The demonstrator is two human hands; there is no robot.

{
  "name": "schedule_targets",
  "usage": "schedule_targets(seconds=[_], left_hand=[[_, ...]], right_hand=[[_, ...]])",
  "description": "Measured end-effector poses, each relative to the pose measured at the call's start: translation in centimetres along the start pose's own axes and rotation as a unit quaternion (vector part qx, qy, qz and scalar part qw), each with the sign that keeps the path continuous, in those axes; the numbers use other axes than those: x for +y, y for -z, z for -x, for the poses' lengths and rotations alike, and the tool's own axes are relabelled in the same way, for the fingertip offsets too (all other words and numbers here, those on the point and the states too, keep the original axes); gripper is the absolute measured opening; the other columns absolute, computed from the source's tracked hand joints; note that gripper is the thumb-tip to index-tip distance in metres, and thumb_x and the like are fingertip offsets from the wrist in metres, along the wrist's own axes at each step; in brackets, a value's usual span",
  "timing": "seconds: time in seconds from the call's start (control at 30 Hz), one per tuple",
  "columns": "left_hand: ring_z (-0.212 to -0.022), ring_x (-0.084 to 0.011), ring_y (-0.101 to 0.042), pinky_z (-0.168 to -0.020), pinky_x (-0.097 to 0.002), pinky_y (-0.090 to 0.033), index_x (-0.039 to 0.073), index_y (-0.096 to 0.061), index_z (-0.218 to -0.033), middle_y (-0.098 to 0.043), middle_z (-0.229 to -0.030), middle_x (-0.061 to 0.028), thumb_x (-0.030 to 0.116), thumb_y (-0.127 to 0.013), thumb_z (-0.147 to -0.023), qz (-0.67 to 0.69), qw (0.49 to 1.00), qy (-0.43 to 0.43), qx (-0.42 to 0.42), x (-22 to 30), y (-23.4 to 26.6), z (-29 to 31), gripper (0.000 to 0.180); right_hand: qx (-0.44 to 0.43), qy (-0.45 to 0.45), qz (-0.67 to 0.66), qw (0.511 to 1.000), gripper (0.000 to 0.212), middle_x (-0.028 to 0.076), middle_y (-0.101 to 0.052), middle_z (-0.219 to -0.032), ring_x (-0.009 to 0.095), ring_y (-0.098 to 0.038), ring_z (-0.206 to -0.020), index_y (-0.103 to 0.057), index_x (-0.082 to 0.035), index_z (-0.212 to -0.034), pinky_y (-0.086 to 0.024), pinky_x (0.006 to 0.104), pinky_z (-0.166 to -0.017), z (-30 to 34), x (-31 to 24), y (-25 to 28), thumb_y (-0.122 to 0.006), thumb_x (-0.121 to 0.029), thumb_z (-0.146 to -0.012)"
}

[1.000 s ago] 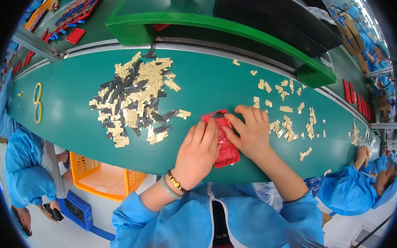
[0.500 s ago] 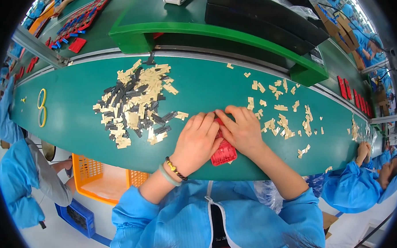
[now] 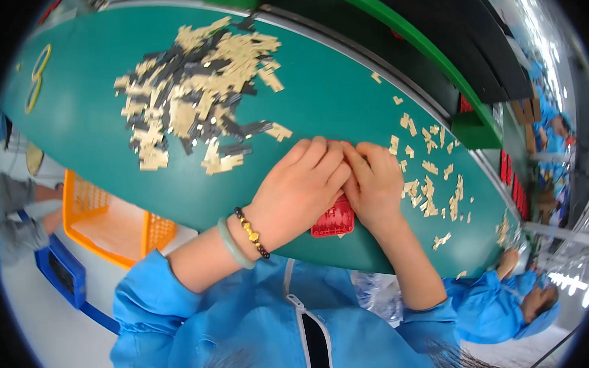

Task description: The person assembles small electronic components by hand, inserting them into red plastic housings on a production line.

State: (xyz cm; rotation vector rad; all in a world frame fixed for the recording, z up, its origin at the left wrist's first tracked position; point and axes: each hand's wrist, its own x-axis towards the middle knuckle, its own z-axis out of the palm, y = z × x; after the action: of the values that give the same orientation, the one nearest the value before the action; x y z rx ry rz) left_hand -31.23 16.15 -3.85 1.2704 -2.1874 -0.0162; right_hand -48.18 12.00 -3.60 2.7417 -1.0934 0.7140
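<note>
Close to the table's front edge lies a red plastic housing, its lower end showing ridges and small slots. My left hand is curled over its upper left side, fingers bent and pressed down. From the other side my right hand grips the housing, its thumb and fingertips meeting those of the left. Both hands cover the housing's upper part, so whatever lies under the fingertips is hidden. A dark beaded bracelet and a pale bangle circle my left wrist.
Left of my hands is a heap of cream and black strips. Loose cream pieces lie scattered to the right. Two yellow rings rest far left. An orange crate stands below; a green shelf borders the back. A co-worker sits at right.
The view has tilted and shifted, so the table appears turned. My fingers have drawn closer together over the red housing, which stays in roughly the same place.
</note>
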Motion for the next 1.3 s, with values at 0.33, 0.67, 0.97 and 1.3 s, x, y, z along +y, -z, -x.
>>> schedule_targets(seconds=[0.33,0.67,0.97,1.3], left_hand=[[-0.117,-0.0330,-0.050,-0.098,-0.0409,-0.041,-0.003,-0.059,-0.106,-0.055,-0.122,-0.0197,0.022,-0.059,-0.080,0.022,0.999,-0.037,0.002,0.3,2.4,2.4,0.037],[-0.101,-0.0328,-0.055,-0.080,-0.0428,-0.048,0.000,-0.067,-0.094,-0.060,-0.108,-0.0172,0.023,-0.051,-0.083,-0.075,0.961,-0.250,-0.088,-1.5,3.2,2.7,0.030],[-0.097,-0.0316,-0.056,-0.081,-0.0421,-0.048,0.000,-0.065,-0.098,-0.060,-0.099,-0.0153,0.023,-0.052,-0.082,-0.062,0.912,-0.366,-0.177,-3.4,4.4,-2.4,0.032],[-0.112,-0.0344,-0.048,-0.094,-0.0421,-0.040,0.001,-0.057,-0.115,-0.048,-0.126,-0.0244,0.024,-0.062,-0.072,-0.034,0.945,-0.199,-0.258,-3.5,3.4,-4.8,0.048]], right_hand=[[-0.011,-0.129,-0.123,0.984,0.037,0.017,-0.051,-0.115,0.025,-0.055,-0.095,-0.056,-0.002,-0.125,-0.048,0.0326,-0.080,1.1,0.9,1.5,-0.052,-0.005,-0.088],[-0.114,-0.008,-0.093,0.989,0.018,0.010,-0.061,-0.103,0.031,-0.059,-0.090,-0.062,-0.009,-0.082,-0.045,0.0416,-0.083,10.0,-3.9,6.0,-0.067,-0.008,-0.065],[-0.103,-0.140,-0.107,0.979,0.046,0.027,-0.042,-0.137,0.045,-0.050,-0.117,-0.054,-0.006,-0.123,-0.042,0.0485,-0.097,12.0,-2.0,6.4,-0.067,-0.014,-0.079],[-0.309,0.136,-0.125,0.933,0.063,-0.001,-0.033,-0.151,0.023,-0.036,-0.135,-0.040,-0.023,-0.142,-0.024,0.0502,-0.112,6.2,-1.4,5.9,-0.057,-0.044,-0.086]])
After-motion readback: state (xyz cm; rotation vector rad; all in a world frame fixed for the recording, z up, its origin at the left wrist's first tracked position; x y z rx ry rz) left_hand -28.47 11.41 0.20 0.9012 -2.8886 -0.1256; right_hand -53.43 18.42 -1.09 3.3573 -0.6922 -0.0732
